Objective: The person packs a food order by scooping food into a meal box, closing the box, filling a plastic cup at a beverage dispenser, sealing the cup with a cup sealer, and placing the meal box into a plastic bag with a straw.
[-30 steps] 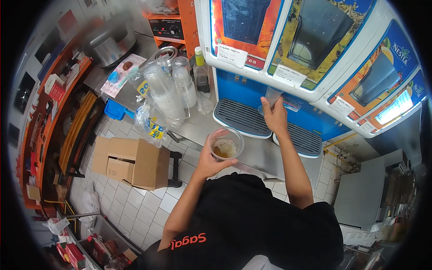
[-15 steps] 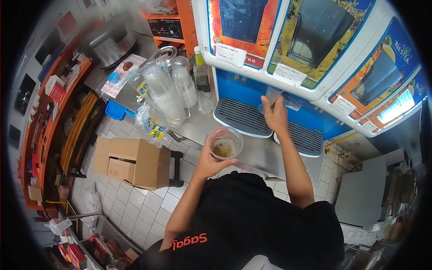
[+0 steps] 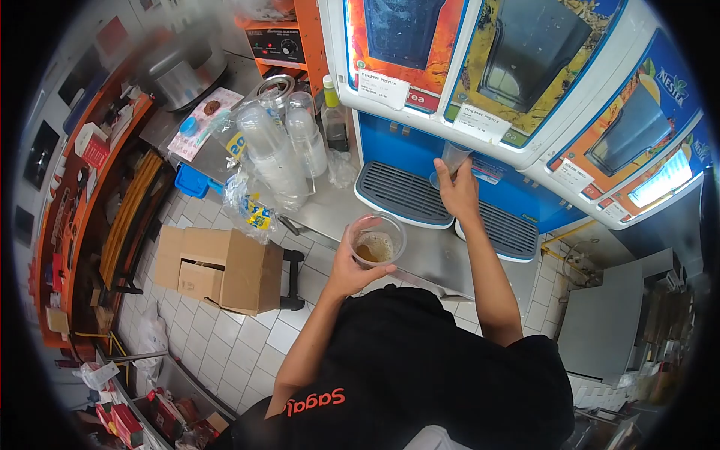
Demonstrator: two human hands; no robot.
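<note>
My left hand (image 3: 351, 268) is wrapped round a clear plastic cup (image 3: 377, 241), which has a little foamy brown drink in its bottom. This cup is over the front edge of the steel counter (image 3: 330, 206). Under the spouts of the drink dispenser (image 3: 420, 139), my right hand (image 3: 459, 189) grips a second clear plastic cup (image 3: 455, 155). That cup is tilted, and its contents are hard to make out. Below it lies the grey drip tray (image 3: 401, 193).
Stacks of clear plastic cups (image 3: 264, 139) in wrapping stand left on the counter, beside a bottle with a yellow-green cap (image 3: 335, 124). A cardboard box (image 3: 251, 274) sits below. At the back left is a large metal pot (image 3: 184, 71).
Both hands keep nearly the same places. The left cup is tilted slightly differently, and the drink inside has shifted.
</note>
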